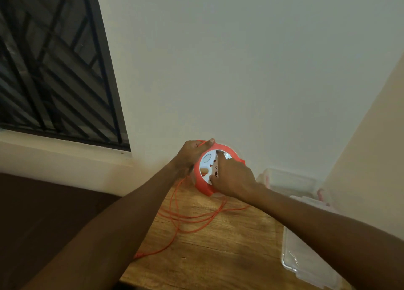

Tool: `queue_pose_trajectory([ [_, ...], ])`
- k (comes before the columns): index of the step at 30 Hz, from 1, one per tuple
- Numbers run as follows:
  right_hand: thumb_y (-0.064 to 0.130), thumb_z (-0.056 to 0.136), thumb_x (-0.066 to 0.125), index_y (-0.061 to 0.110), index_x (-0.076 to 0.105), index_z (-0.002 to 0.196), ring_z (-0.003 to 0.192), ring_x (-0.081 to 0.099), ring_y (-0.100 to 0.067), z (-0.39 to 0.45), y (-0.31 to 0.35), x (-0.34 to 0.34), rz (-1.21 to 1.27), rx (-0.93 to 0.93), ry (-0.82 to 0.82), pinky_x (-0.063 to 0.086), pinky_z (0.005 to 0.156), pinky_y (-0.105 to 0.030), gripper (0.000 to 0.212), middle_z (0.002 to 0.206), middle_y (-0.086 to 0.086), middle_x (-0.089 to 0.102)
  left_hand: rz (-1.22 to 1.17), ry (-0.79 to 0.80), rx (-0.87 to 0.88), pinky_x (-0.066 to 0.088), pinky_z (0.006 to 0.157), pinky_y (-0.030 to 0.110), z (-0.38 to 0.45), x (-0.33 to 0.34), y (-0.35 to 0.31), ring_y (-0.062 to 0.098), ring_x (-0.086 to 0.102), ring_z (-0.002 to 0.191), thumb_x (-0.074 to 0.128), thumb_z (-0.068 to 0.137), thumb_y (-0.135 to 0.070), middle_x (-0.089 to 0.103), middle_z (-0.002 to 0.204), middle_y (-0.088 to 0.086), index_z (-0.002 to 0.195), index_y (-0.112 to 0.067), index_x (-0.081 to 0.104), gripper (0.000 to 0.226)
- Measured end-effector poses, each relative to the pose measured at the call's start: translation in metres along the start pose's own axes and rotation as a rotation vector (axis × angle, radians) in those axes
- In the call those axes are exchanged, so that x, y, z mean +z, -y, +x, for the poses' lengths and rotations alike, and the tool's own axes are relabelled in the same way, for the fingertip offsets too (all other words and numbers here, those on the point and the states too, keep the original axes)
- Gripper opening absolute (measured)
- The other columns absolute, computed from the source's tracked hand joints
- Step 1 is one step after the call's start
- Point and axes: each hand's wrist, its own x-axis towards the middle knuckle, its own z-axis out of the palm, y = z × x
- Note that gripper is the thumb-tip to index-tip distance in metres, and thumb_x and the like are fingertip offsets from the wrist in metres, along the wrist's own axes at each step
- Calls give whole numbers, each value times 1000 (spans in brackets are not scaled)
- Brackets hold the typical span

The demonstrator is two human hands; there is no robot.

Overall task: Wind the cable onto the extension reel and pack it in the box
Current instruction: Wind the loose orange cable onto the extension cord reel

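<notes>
Orange cable (pixel 175 215) lies in loose loops on the wooden table (pixel 218 257), its free length trailing toward the near left edge, so the slack still to be taken up sits below and to the left of the reel. From those loops one strand climbs to the left hand (pixel 192 153), which is closed over the top-left rim of the extension reel (pixel 204 181), fingers wrapped behind and the thumb pressed on the orange rim with the cable running under it. The reel is held off the table, tilted, with its white socket face toward the camera. The right hand (pixel 231 178) rests on that face, forefinger stretched up into the centre and thumb on the lower edge, seemingly placed to turn it. Being nearer the incoming strand, the left hand looks best placed to guide it. Farther right, the clear plastic box (pixel 290 180) waits against the wall, its lid (pixel 306 257) lying nearer on the table.
</notes>
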Motion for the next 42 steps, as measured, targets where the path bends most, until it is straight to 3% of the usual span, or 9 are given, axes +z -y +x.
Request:
queue_pose_trajectory([
  [5,28,81,70,20,50,128,75,66,-30,3,-15,-28,-504,-542,-48,47,54,-33,52,108,-13,64,36,25,-39,63,81,49,2,-5,-8,39,75,87,64,97,-48,77,104,24,108,-1,74,49],
  [8,15,87,63,30,49,132,85,63,-34,8,-26,-43,-596,-771,101,49,52,-34,49,130,-17,45,56,61,-51,65,78,44,1,-5,-12,36,78,87,64,97,-48,80,101,16,103,-10,77,40],
  [11,23,94,57,40,36,139,103,58,-36,11,-31,-50,-681,-825,128,56,66,-39,53,145,-15,30,102,76,-60,64,86,50,2,-7,-12,40,77,94,63,98,-48,80,103,14,104,-14,76,37],
  [15,29,96,54,43,24,143,101,61,-38,10,-28,-53,-729,-785,152,57,71,-41,57,148,-23,28,83,60,-80,63,87,53,3,-11,-16,43,76,97,64,97,-46,79,106,18,108,-9,75,41],
  [20,27,90,65,43,14,146,88,65,-30,10,-18,-48,-794,-737,174,47,56,-31,78,139,-24,42,107,81,-103,64,85,49,1,-10,-21,38,77,94,62,99,-44,80,106,15,106,-13,75,34],
  [25,31,86,70,37,25,145,103,62,-32,9,-7,-43,-796,-760,162,55,68,-39,75,127,-14,56,124,108,-116,66,75,41,-2,-3,-15,32,79,87,63,99,-43,81,101,13,109,-10,75,37],
  [30,34,87,68,32,22,150,113,58,-34,5,-2,-35,-827,-656,148,54,80,-44,78,135,-13,52,129,125,-110,65,70,38,0,-3,-16,30,79,85,62,99,-45,82,100,11,108,-12,76,37],
  [35,34,81,75,21,37,145,118,55,-35,5,5,-25,-876,-622,127,51,89,-47,76,135,-12,53,116,139,-105,64,67,35,-1,5,-17,28,80,85,62,98,-48,82,99,7,105,-19,76,34],
  [42,52,87,54,26,34,145,107,62,-29,-5,-2,1,-152,-105,-84,51,83,-41,67,126,-5,62,150,-2,11,65,71,35,-4,9,-7,25,80,83,62,98,-50,82,94,4,102,-20,77,34],
])
